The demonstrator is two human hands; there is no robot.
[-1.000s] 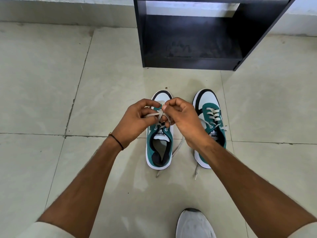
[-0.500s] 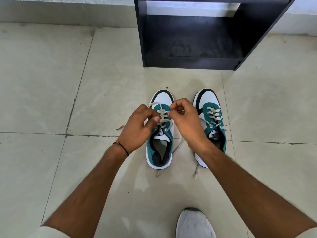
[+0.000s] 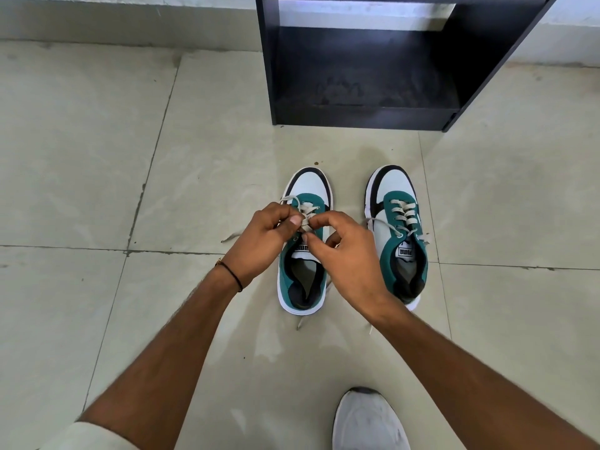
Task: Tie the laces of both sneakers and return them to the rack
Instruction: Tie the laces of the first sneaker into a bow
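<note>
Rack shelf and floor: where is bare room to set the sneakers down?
The rack shelf is bare right across. Open tile lies between the rack and the sneaker toes, and wide to the left. Crowded: both hands, left and right, over the left sneaker, the right sneaker close beside.

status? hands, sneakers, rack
Both hands pinching left sneaker laces. Right sneaker untied. Rack unobstructed.
</note>
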